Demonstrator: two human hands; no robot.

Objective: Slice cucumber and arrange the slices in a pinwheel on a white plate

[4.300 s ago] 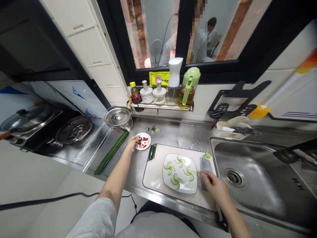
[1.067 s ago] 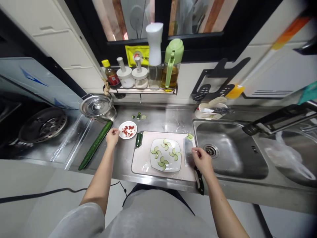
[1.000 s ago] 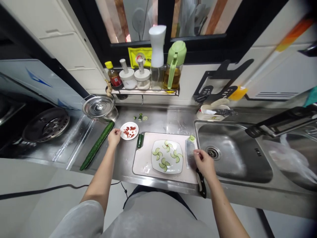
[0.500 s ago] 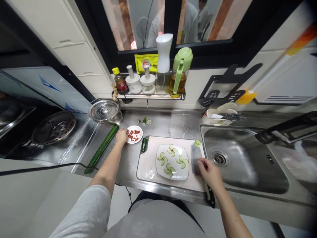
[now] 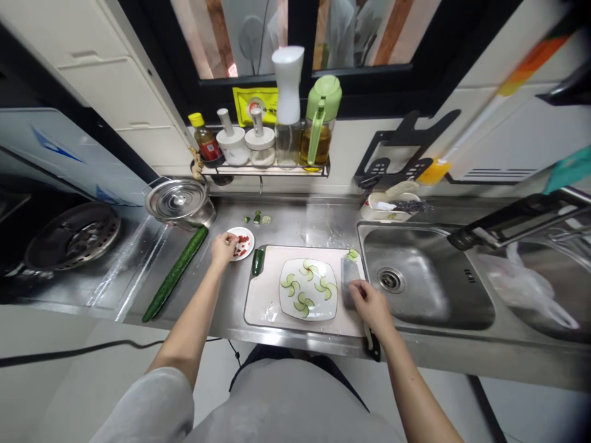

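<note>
My left hand point(image 5: 223, 247) reaches over the edge of a small white plate point(image 5: 249, 251) that holds chopped red bits point(image 5: 241, 244). Its fingertips are pinched together; whether a bit is between them is hidden. My right hand point(image 5: 372, 304) hovers by the cleaver point(image 5: 349, 280), fingers curled and closed, with any contents too small to make out. Between the hands, a square white plate point(image 5: 287, 307) rests on the pink cutting board point(image 5: 258, 307). Cucumber slices point(image 5: 325, 288) form several pinwheels on it; the far one has a red bit at its centre.
A whole cucumber point(image 5: 176, 272) lies left, near a lidded steel pot point(image 5: 178, 200). A cucumber piece point(image 5: 258, 263) sits at the board's left edge. The sink point(image 5: 429, 271) is on the right. Seasoning jars point(image 5: 232, 144) and an oil bottle point(image 5: 320, 123) stand on the wall rack.
The camera view has shifted, so the counter appears further left and slightly higher. My left hand stays at the small plate, fingers pinched; my right hand remains beside the cleaver.
</note>
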